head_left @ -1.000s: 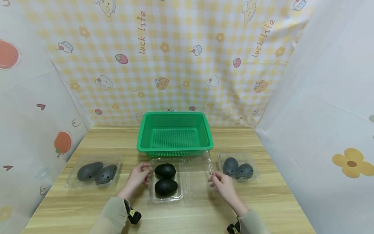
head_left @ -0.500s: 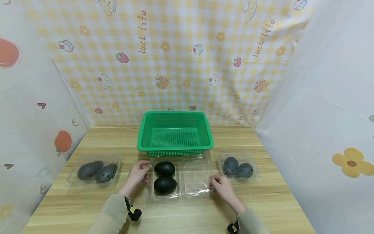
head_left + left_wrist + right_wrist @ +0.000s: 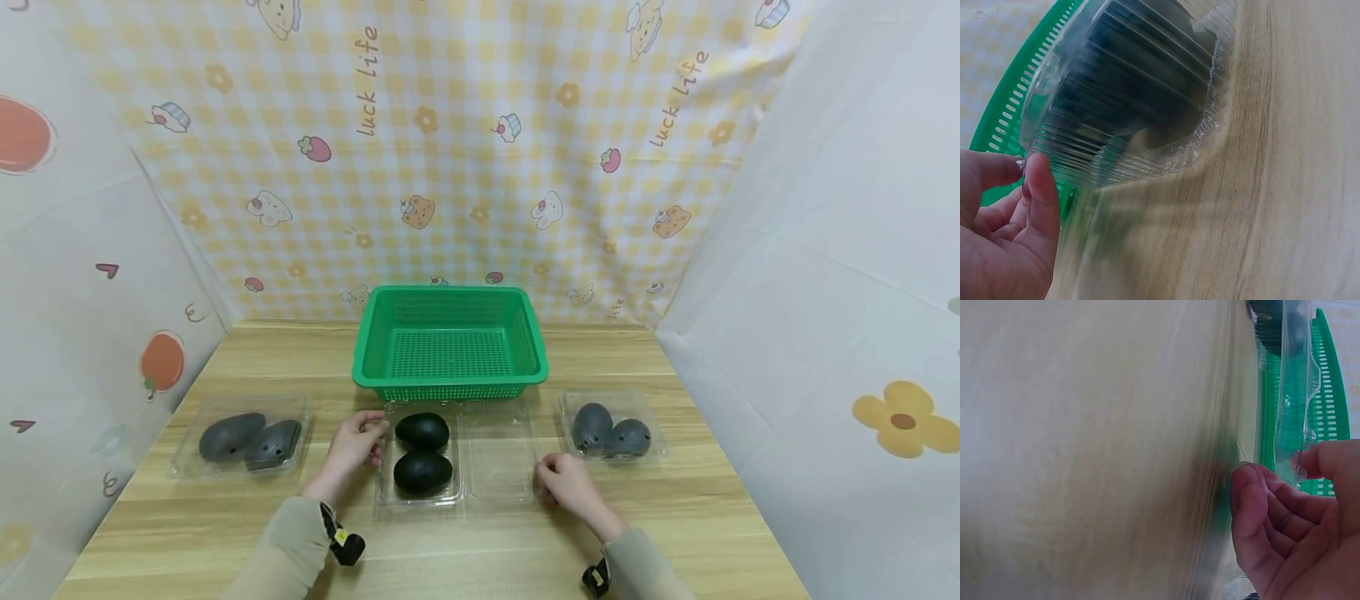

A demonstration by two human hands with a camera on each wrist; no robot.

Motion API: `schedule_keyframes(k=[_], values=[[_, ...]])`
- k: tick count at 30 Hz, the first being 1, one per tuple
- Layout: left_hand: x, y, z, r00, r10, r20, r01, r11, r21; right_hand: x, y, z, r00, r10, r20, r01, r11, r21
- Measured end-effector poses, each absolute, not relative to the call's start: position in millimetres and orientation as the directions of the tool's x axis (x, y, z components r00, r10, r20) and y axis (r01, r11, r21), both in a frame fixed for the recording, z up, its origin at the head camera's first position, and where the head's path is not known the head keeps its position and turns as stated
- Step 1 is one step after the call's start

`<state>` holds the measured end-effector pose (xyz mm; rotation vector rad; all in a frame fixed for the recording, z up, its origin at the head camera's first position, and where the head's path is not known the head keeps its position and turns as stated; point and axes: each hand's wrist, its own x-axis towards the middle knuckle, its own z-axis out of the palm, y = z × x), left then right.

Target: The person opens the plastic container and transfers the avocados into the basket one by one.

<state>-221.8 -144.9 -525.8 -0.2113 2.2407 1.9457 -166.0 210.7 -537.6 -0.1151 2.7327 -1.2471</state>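
Open box (image 3: 422, 502): clear thin plastic with ribbed walls; it lies on the table (image 3: 465, 554), just before the basket (image 3: 450, 384), and its flat lid (image 3: 501, 458) is spread to the right.
Dark fruits (image 3: 422, 473): two, smooth and egg-shaped; they rest inside this box, one behind the other.
Left hand (image 3: 352, 446): we see thumb and forefinger pinching the left rim of the box.
Right hand (image 3: 567, 483): the fingers are bent at the outer edge of the lid; we cannot tell if they grasp it or only touch.
Side boxes: the left box (image 3: 213, 408) and the right box (image 3: 626, 404) are also clear plastic, each with two rounded fruits, greyish through it.
Basket: green plastic, rectangular, full of small holes.
Table: pale surface with wood grain.
Cloth (image 3: 480, 167): yellow and white checks, slightly wrinkled, with printed strawberries and flowers.
Writing: we read "luck life" two times on the cloth; the yellow label (image 3: 341, 537) on the left wrist camera is too small for us to read.
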Motion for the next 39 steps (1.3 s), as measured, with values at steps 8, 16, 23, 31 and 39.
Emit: schedule_keyframes(k=[8,16,23,31,39], values=[[-215.3,-143.4,-523.2,-0.973,-0.009,-0.230,-0.229,0.122,0.966,-169.5,208.1,-536.4,-0.989,-0.145,-0.016,-0.104,0.776,-0.622],[-206.1,-144.6,-521.3,-0.969,-0.008,-0.249,-0.248,0.101,0.963,-171.4,206.1,-539.2,-0.989,-0.149,-0.018,-0.116,0.834,-0.539],[-198.8,-146.8,-520.9,-0.961,0.018,-0.275,-0.273,0.081,0.959,-172.6,204.6,-539.2,-0.988,-0.157,-0.016,-0.132,0.882,-0.453],[-198.1,-147.4,-522.8,-0.959,0.038,-0.282,-0.279,0.064,0.958,-173.1,202.1,-536.0,-0.985,-0.169,-0.037,-0.140,0.902,-0.408],[-197.6,-148.2,-523.7,-0.960,0.043,-0.277,-0.274,0.062,0.960,-173.3,201.0,-536.5,-0.979,-0.202,0.006,-0.192,0.921,-0.339]])
